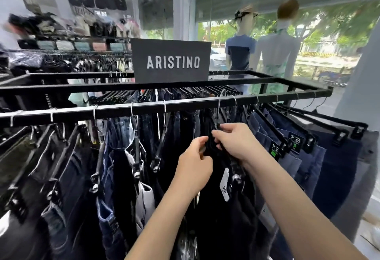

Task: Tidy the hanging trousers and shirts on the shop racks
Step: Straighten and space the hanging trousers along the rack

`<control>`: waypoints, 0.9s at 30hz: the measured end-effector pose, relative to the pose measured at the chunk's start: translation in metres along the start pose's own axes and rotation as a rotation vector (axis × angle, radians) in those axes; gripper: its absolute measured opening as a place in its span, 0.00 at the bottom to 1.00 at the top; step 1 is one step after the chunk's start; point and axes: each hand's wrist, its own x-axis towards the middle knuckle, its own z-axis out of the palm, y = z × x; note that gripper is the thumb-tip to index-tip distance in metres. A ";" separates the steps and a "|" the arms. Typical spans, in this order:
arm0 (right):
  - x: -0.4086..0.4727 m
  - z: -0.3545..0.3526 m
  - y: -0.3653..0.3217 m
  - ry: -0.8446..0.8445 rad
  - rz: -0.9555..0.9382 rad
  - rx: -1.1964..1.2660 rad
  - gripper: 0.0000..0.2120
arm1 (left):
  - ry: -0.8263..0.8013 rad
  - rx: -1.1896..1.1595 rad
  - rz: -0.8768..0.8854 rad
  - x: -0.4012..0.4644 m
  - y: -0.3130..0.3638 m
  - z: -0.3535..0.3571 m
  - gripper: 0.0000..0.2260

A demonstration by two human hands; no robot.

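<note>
A black metal rack (pixel 185 106) carries a row of hanging trousers on black clip hangers. Near its middle hangs a pair of black trousers (pixel 222 214) with a white tag (pixel 224 183). My left hand (pixel 194 166) pinches the waistband of this pair from the left. My right hand (pixel 234 140) grips the top of the same pair at its black hanger, just under the rail. Dark blue jeans (pixel 119 167) hang to the left, and navy trousers (pixel 320 157) to the right.
A dark sign reading ARISTINO (pixel 171 61) stands on the rack's top frame. Two mannequins (pixel 273 54) stand at the window behind. More racks and shelves with clothes (pixel 67 33) fill the back left. A white wall (pixel 362 87) rises at the right.
</note>
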 end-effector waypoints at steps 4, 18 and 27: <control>0.031 0.012 -0.008 -0.034 0.010 -0.022 0.08 | 0.130 0.078 0.163 -0.009 0.023 -0.027 0.25; 0.141 0.077 0.052 -0.228 0.099 -0.104 0.17 | 0.054 0.816 0.580 0.093 0.069 -0.059 0.21; 0.096 0.061 0.036 -0.095 0.113 -0.219 0.22 | 0.058 1.022 0.418 0.139 0.049 -0.038 0.27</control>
